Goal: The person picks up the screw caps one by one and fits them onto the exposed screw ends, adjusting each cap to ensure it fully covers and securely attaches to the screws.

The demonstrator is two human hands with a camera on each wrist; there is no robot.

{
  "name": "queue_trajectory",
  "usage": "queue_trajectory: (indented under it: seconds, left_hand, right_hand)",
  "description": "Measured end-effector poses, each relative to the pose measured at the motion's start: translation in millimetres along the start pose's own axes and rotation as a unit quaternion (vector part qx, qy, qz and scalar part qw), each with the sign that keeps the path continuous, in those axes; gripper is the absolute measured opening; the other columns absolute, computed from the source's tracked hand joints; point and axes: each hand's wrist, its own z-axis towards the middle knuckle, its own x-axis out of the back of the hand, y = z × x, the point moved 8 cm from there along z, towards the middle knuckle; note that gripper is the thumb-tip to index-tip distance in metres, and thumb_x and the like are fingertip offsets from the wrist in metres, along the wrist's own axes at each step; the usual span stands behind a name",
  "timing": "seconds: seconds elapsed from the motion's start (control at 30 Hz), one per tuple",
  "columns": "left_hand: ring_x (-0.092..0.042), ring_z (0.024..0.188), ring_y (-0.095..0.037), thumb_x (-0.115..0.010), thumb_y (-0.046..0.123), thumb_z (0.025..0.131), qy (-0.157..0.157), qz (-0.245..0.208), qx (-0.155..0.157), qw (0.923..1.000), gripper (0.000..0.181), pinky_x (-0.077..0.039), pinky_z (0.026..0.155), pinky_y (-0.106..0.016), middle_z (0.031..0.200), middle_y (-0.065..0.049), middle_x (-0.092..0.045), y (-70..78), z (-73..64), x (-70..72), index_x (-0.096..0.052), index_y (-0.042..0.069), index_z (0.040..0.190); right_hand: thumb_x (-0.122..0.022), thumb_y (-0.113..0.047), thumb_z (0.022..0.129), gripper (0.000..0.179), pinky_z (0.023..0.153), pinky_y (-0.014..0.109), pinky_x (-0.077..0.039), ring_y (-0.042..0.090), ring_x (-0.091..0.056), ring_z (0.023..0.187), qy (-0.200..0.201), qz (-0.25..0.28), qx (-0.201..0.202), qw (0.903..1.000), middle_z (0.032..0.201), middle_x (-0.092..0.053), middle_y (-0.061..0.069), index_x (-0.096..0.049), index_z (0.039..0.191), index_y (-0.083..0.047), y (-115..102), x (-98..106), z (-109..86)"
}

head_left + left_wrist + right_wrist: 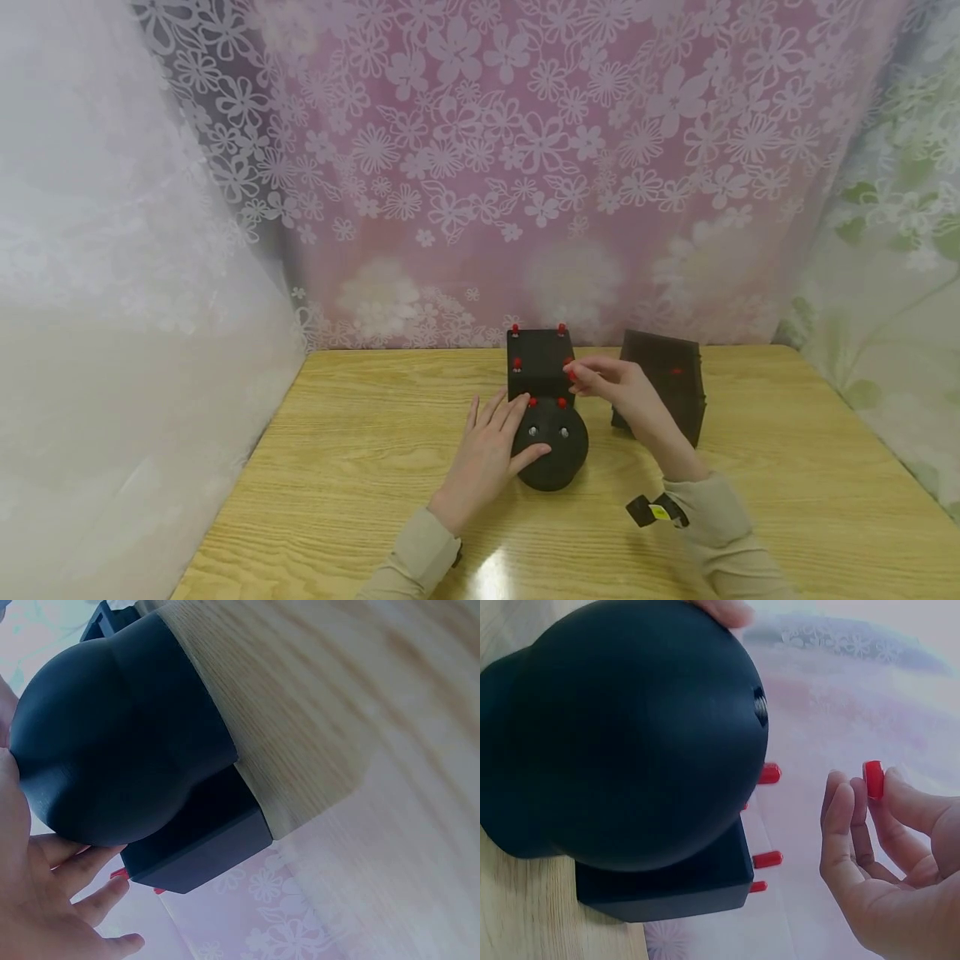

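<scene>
A black fixture (538,350) stands on the table, with a rounded front part (551,471) and a boxy back. Several red caps (562,402) sit on its top in pairs. Nearer the front, two metal studs (533,431) show bare. My left hand (487,450) rests on the rounded part's left side, fingers extended and thumb reaching across the top. Between thumb and fingertips, my right hand (615,385) pinches a small red cap (874,779). That hand is raised near the fixture's right side; in the right wrist view the cap is apart from the fixture.
A dark open box (660,392) stands tilted to the right of the fixture, with a small red thing (677,371) inside. The wooden table (360,467) meets a flowered pink curtain (525,167) at the back, with pale curtains on both sides.
</scene>
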Motion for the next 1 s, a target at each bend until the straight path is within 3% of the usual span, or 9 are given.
queue_trajectory:
  seconds: [0.2, 0.43, 0.57, 1.0]
  left_hand:
    - [-0.033, 0.150, -0.027, -0.040, 0.067, 0.099, 0.004, -0.003, -0.001, 1.0000, 0.080, -0.018, 0.124, -0.056, 0.155, -0.007, -0.047, 0.5, -0.3, 0.2, -0.038, 0.013, 0.158]
    - [-0.033, 0.150, -0.028, -0.044, 0.066, 0.099, 0.008, -0.002, -0.003, 1.0000, 0.080, -0.021, 0.123, -0.058, 0.155, -0.008, -0.048, -0.3, 0.7, 0.4, -0.039, 0.012, 0.157]
    - [-0.034, 0.149, -0.029, -0.045, 0.066, 0.098, 0.008, 0.000, -0.003, 1.0000, 0.080, -0.020, 0.123, -0.058, 0.155, -0.008, -0.048, -1.0, 0.6, -0.2, -0.039, 0.012, 0.157]
    - [-0.038, 0.147, -0.031, -0.049, 0.063, 0.098, 0.019, 0.003, -0.012, 0.9997, 0.079, -0.021, 0.123, -0.059, 0.153, -0.008, -0.050, 0.8, 0.5, 2.1, -0.040, 0.010, 0.156]
  right_hand:
    - [-0.068, -0.024, 0.100, 0.034, 0.088, 0.029, -0.059, 0.015, -0.071, 0.097, -0.001, -0.025, -0.004, 0.9997, 0.117, -0.071, 0.016, -0.069, 0.123, 0.000, -1.1, -9.1, -1.6]
    - [-0.074, -0.025, 0.095, 0.026, 0.086, 0.035, -0.058, 0.020, -0.071, 0.092, -0.002, -0.049, 0.012, 0.9987, 0.102, -0.074, 0.007, -0.074, 0.112, -0.005, -7.2, -19.7, -2.9]
    - [-0.076, -0.029, 0.092, 0.023, 0.084, 0.030, -0.058, 0.016, -0.072, 0.094, -0.003, -0.079, 0.024, 0.9966, 0.103, -0.075, 0.001, -0.077, 0.109, -0.013, -9.8, -25.2, -4.3]
    - [-0.079, -0.023, 0.088, 0.018, 0.080, 0.029, -0.061, 0.013, -0.073, 0.091, -0.010, -0.191, 0.111, 0.9753, 0.100, -0.076, -0.006, -0.081, 0.104, -0.018, -26.1, -43.4, -7.3]
